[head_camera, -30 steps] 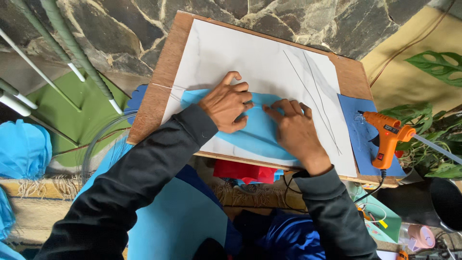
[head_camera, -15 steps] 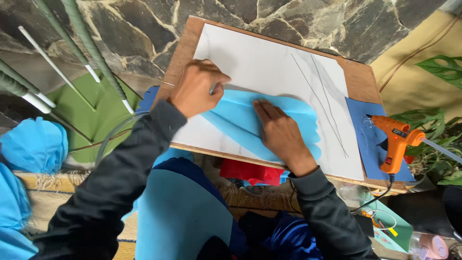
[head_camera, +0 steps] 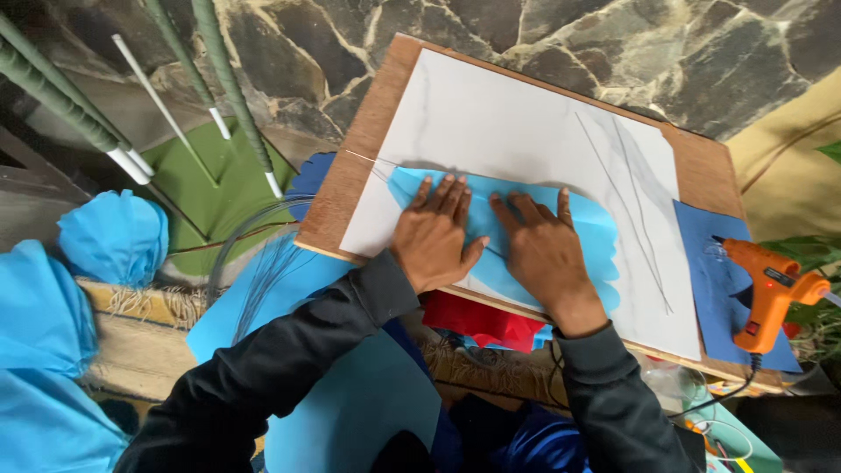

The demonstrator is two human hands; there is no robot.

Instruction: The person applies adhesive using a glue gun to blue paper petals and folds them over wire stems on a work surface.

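Observation:
A light blue petal-shaped paper piece [head_camera: 589, 229] lies on a white sheet [head_camera: 491, 123] that covers a wooden board [head_camera: 350, 180]. My left hand [head_camera: 434, 236] lies flat on the paper's left part, fingers spread and pointing away from me. My right hand [head_camera: 543, 250] lies flat beside it on the middle of the paper. Both palms press down; neither hand holds anything. A thin wire [head_camera: 368, 159] sticks out from the paper's left tip.
An orange glue gun [head_camera: 771, 289] rests on a dark blue sheet [head_camera: 714, 263] at the board's right end. Thin wires [head_camera: 631, 184] lie on the white sheet. Green-wrapped rods [head_camera: 219, 79] lean at left. Blue paper shapes [head_camera: 105, 241] and red material [head_camera: 477, 320] sit below.
My left hand came back from the board's upper left edge and now lies flat on the blue paper beside my right hand. The view shifted slightly.

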